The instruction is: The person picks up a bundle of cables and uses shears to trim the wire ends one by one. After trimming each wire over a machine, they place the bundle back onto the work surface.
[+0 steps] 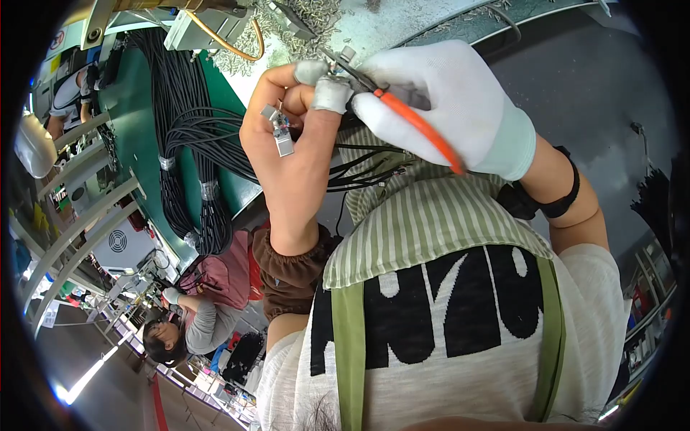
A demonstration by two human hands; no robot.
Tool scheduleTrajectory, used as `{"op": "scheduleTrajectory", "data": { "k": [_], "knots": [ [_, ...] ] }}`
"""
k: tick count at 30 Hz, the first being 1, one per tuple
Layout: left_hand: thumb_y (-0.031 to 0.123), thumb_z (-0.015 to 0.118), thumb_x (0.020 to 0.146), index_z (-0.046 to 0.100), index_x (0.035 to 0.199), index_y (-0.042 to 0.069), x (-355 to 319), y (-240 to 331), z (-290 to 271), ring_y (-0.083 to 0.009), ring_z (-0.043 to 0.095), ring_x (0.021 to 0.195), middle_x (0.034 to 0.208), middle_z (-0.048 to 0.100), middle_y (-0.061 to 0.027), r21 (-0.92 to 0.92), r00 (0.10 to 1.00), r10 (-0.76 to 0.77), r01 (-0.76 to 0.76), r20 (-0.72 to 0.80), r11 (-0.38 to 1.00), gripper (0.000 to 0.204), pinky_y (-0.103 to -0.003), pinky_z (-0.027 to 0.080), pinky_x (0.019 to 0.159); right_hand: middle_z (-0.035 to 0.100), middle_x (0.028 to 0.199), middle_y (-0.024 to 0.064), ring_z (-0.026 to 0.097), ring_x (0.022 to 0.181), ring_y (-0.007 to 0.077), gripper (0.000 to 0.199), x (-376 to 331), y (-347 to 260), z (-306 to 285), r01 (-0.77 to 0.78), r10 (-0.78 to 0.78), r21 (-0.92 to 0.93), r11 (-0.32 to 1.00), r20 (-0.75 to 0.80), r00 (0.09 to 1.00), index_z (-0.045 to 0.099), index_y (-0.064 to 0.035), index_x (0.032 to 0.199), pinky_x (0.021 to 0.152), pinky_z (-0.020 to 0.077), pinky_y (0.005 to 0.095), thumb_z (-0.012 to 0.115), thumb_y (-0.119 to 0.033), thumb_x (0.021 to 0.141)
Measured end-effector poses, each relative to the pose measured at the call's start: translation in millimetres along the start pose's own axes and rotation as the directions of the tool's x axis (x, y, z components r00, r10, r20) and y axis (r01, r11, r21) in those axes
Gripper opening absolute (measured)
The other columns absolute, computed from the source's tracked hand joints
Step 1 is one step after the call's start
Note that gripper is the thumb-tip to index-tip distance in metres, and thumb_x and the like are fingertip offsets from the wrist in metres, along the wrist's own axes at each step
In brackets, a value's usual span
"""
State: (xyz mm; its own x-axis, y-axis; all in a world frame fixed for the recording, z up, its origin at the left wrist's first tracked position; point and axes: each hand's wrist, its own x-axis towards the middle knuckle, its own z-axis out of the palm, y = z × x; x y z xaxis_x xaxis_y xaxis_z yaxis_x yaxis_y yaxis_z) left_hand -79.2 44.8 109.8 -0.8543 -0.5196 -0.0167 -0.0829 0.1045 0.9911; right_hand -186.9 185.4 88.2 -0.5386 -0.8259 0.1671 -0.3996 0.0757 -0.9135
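Note:
My left hand [305, 161], bare but for pale covers on its thumb and a fingertip, is pinched shut on a small silver metal connector [348, 54]. Another silver connector [284, 144], with bits of coloured wire, shows against the same hand's palm side. In a white glove, my right hand [449, 100] grips orange-handled pliers [417, 126]. Their dark jaws meet the connector at my left fingertips; whether they bite on it is too small to tell. Black cables [366, 154] with bared ends pass behind my left hand and lie over my striped apron [438, 223].
Bundles of black cable [172, 108] lie on the green bench [136, 154] at left. Many tiny metal pieces [316, 21] are strewn on the white worktop beyond my hands, beside a machine with a yellowish tube [223, 47]. Another person [208, 327] sits at lower left.

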Motion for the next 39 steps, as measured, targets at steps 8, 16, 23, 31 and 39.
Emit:
{"op": "scheduleTrajectory", "data": {
  "k": [8, 16, 23, 31, 39],
  "knots": [
    [-0.003, 0.062, 0.083, 0.059, 0.096, -0.001, 4, 1, -4, 0.0013, 0.039, 0.059, 0.069, 0.054, 0.0054, 0.087, 0.998, -0.064, 0.065, -0.009, 0.994, 0.013, -0.016, 0.028, 0.052, 0.047, 0.054, 0.006, 0.043, 0.047, 0.0122, 0.013, -5, 7, 5, 0.136, -0.151, -0.221, 0.966, -0.051, 0.987, 0.062, -0.0021, 0.083, 0.046, 0.035, 0.0276, 0.065, -0.014, 0.081],
    [0.009, 0.059, 0.089, 0.059, 0.099, 0.0, 18, -13, -41, -0.0007, 0.032, 0.053, 0.067, 0.05, 0.0042, -0.221, 0.931, -0.348, 0.364, 0.11, 0.905, 0.014, -0.018, 0.022, 0.045, 0.053, 0.057, 0.0051, 0.05, 0.051, 0.0083, 0.016, -1, 15, -11, 0.078, -0.072, -0.105, 0.991, 0.057, 0.996, 0.064, -0.0023, 0.088, 0.049, 0.0377, 0.0268, 0.064, -0.018, 0.084],
    [0.014, 0.061, 0.09, 0.055, 0.097, 0.002, 53, -22, -52, -0.0025, 0.028, 0.052, 0.065, 0.039, 0.0067, -0.383, 0.934, -0.307, 0.356, 0.184, 0.853, 0.015, -0.019, 0.019, 0.043, 0.056, 0.06, 0.0113, 0.058, 0.054, 0.0237, 0.025, 39, -7, -23, -0.043, 0.043, -0.023, 0.999, 0.031, 0.999, 0.058, 0.0004, 0.075, 0.052, 0.0447, 0.0314, 0.06, -0.021, 0.087],
    [0.023, 0.069, 0.085, 0.052, 0.086, 0.004, 74, -15, -55, -0.0032, 0.032, 0.052, 0.063, 0.041, 0.005, -0.23, 0.901, -0.334, 0.399, 0.276, 0.888, 0.026, -0.019, 0.02, 0.043, 0.057, 0.06, 0.0125, 0.058, 0.051, 0.025, 0.024, 97, 36, -21, 0.099, -0.112, 0.079, 0.992, 0.179, 0.977, 0.06, 0.0008, 0.078, 0.049, 0.0446, 0.0317, 0.06, -0.021, 0.087],
    [0.028, 0.076, 0.079, 0.054, 0.079, 0.005, 75, -6, -53, -0.0039, 0.042, 0.056, 0.064, 0.048, 0.0036, 0.021, 0.97, -0.176, 0.175, 0.169, 0.984, 0.032, -0.019, 0.032, 0.049, 0.055, 0.057, 0.0061, 0.055, 0.043, 0.0143, 0.028, 95, 8, -35, -0.513, 0.254, 0.529, 0.676, 0.487, 0.836, 0.06, 0.0026, 0.075, 0.038, 0.0397, 0.0265, 0.062, -0.022, 0.088]
  ]
}}
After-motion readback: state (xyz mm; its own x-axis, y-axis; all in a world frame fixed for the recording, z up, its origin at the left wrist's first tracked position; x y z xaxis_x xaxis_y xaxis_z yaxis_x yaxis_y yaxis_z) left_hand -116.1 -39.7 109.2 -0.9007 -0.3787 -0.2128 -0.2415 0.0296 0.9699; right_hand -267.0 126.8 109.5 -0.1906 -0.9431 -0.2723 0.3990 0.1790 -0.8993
